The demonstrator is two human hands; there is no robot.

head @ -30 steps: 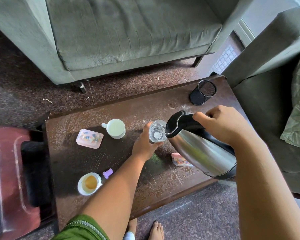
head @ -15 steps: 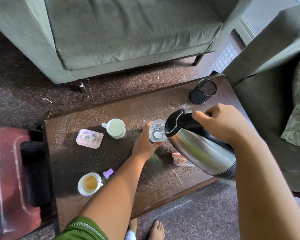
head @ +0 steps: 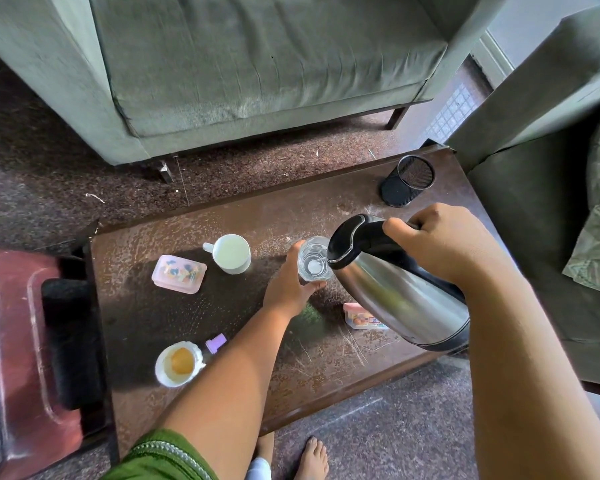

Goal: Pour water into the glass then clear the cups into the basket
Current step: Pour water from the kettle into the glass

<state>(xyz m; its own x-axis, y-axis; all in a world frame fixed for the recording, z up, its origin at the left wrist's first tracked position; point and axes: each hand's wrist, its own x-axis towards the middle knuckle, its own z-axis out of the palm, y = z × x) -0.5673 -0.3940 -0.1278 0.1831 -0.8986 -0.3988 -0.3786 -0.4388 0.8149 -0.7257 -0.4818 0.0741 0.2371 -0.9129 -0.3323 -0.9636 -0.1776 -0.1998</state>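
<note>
Steel kettle (head: 400, 291), gripped by the right hand (head: 444, 242), has tipped further, spout over the glass (head: 313, 258) the left hand (head: 289, 285) clasps, so pouring looks underway

no legible text, labels too blurry

1. Middle of the surface (head: 222, 306) is sitting open, a bare patch between the white mug (head: 231, 253) and the cup with orange dregs (head: 178, 363).
2. Tilted kettle (head: 395, 289) is hanging over the right side, blocking the way to the small tub (head: 355, 315) under it.
3. Left forearm is crossing the front edge diagonally.
4. Mesh pot (head: 407, 181) is crowding the far right corner.
5. Pink box (head: 179, 274) is sitting just beside the mug, tight gap there.
</note>
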